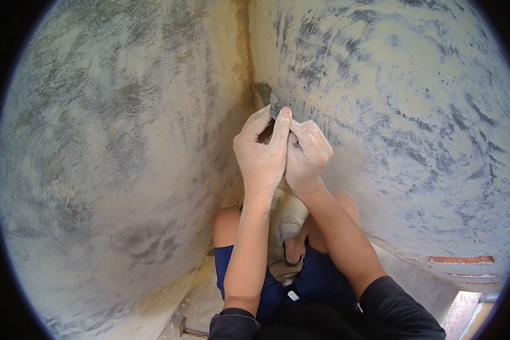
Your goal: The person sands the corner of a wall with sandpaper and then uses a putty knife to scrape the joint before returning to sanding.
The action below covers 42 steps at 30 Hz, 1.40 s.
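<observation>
My left hand (262, 152), coated in pale dust, pinches a small piece of dark grey sandpaper (275, 106) between thumb and fingers. Right against it, my right hand (310, 148) is closed, its fingertips meeting at the lower edge of the piece, partly hidden behind the left thumb. Both hands are raised in front of the inner corner where two walls meet. Just beyond the fingers, a dark olive-grey patch (261, 93) shows at the corner.
The left wall (113, 147) and right wall (413, 113) carry pale coating with dark scuffs. A brown-yellow stain (243, 39) runs down the corner. My knees and a sandalled foot (290, 231) are below. Reddish slots (462, 260) mark the lower right wall.
</observation>
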{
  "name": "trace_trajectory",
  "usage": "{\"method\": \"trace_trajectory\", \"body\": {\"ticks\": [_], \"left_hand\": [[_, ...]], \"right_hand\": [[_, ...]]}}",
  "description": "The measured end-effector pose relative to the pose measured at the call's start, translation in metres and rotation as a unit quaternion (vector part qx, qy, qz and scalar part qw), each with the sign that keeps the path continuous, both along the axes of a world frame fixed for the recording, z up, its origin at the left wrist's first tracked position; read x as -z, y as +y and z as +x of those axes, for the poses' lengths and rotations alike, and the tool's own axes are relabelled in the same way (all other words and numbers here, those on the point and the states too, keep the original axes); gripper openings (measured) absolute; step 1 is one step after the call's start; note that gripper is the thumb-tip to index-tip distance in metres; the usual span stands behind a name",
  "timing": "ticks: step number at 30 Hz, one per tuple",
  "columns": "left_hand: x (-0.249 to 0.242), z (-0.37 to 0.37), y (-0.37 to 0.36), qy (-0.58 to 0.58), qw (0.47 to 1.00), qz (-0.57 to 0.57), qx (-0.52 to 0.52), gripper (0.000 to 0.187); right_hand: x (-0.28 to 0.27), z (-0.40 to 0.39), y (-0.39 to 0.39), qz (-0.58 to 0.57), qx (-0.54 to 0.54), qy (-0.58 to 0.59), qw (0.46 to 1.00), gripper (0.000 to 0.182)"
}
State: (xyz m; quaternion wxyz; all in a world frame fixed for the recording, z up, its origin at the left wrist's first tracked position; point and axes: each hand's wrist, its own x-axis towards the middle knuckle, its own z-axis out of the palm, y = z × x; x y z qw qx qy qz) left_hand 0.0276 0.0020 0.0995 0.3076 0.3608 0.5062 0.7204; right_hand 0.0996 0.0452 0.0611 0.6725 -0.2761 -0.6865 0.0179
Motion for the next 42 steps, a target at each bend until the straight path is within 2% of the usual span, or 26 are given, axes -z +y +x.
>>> {"method": "trace_trajectory", "body": {"ticks": [2, 4, 6, 7, 11, 15, 18, 28, 32, 36, 42], "left_hand": [[0.005, 0.003, 0.007, 0.115, 0.989, 0.039, -0.083, 0.025], [0.01, 0.004, 0.015, 0.128, 0.986, 0.023, -0.103, 0.023], [0.011, 0.006, 0.024, 0.174, 0.96, 0.093, -0.199, 0.019], [0.01, 0.007, 0.027, 0.173, 0.96, 0.092, -0.201, 0.019], [0.008, 0.015, 0.042, 0.202, 0.934, 0.09, -0.281, 0.016], [0.009, 0.025, 0.053, 0.239, 0.904, 0.094, -0.342, 0.018], [0.007, 0.033, 0.054, 0.276, 0.887, 0.128, -0.348, 0.017], [0.026, 0.036, 0.057, 0.291, 0.892, 0.145, -0.314, 0.019], [0.033, 0.042, 0.066, 0.332, 0.86, 0.147, -0.358, 0.02], [0.023, 0.033, 0.077, 0.367, 0.823, 0.145, -0.408, 0.024], [0.031, 0.036, 0.076, 0.368, 0.826, 0.14, -0.402, 0.024]], "right_hand": [[0.0, 0.002, -0.003, -0.015, -0.008, 0.007, 1.0, 0.033], [-0.003, 0.005, -0.008, -0.075, -0.029, 0.013, 0.997, 0.044], [-0.002, 0.01, -0.007, -0.087, -0.029, 0.009, 0.996, 0.049], [-0.001, 0.013, -0.006, -0.099, -0.028, 0.006, 0.995, 0.053], [-0.004, 0.026, -0.006, -0.1, -0.019, 0.009, 0.995, 0.047], [0.0, 0.032, -0.002, -0.051, 0.049, -0.009, 0.997, 0.034], [0.003, 0.036, 0.003, -0.032, 0.066, -0.001, 0.997, 0.029], [-0.002, 0.044, 0.0, -0.049, 0.05, 0.021, 0.997, 0.029], [-0.004, 0.054, -0.003, -0.014, 0.042, 0.021, 0.999, 0.03], [0.006, 0.063, -0.011, -0.059, 0.005, 0.038, 0.998, 0.026], [0.008, 0.065, -0.01, -0.056, -0.001, 0.042, 0.998, 0.024]]}}
